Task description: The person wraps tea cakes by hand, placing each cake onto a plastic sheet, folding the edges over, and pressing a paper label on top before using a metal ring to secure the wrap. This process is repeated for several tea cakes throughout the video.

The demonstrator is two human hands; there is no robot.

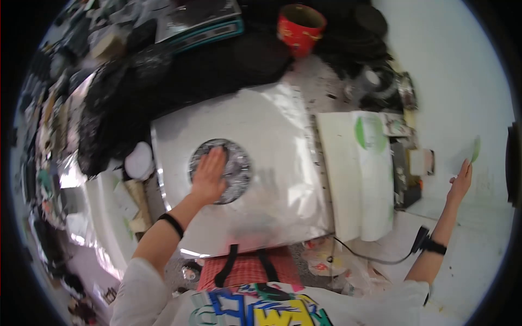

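Observation:
My left hand (210,176) lies flat, palm down, on a round disc (237,168) with a dark, marbled grey surface. The disc rests on a large square sheet or board with a shiny silver surface (272,201), left of its middle. Far out to the right, my right hand (461,182) is raised by the white wall. Its fingertips are pinched at the lower end of a thin, green, leaf-shaped piece (476,149), whose exact kind I cannot make out.
White-and-green packaging (372,174) lies right of the silver sheet. Behind are black plastic (217,68), a red patterned pot (300,30) and a teal-edged box (209,32). A red checked bag (247,267) with black straps sits in front. A cable (375,261) runs to my right wrist.

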